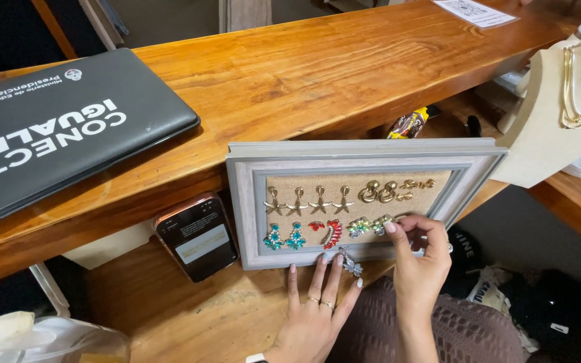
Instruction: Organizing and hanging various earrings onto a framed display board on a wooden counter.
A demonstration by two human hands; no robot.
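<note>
Wooden desk [290,74], two levels: a varnished upper shelf runs from 9 o'clock to 1 o'clock, with a lower surface beneath it at 6 o'clock.

Grey picture frame [364,156] stands on the lower surface, leaning back against the shelf edge, at centre. Burlap backing carries rows of earrings: gold starfish pairs [309,200] on top left, gold knot pieces at top right, turquoise pair [284,237] at bottom left, red pieces and green-white clusters along the bottom row.

Left hand [314,312]: enters from 6 o'clock, palm down, fingers spread and extended. Fingertips rest on the frame's bottom rail. Rings on two fingers, pale band at the wrist. Loosely open, gripping nothing, only steadying the frame. A silver earring [352,264] lies just beside its index finger, at the frame's lower edge; contact with it cannot be judged.

Right hand [419,259]: comes up from 5 o'clock, wrist bent, fingers curled toward the burlap at the frame's lower right. Thumb and forefinger are pinched at a small pale earring [380,224] in the bottom row. Whether it is pinned to the burlap or free cannot be told.

Surroundings: black laptop [68,128] closed on the upper shelf at 10 o'clock. Phone [198,236] propped at 8 o'clock, just beside the frame. Beige necklace bust [549,128] with a gold chain at 2 o'clock. White paper sheet at 1 o'clock.
</note>
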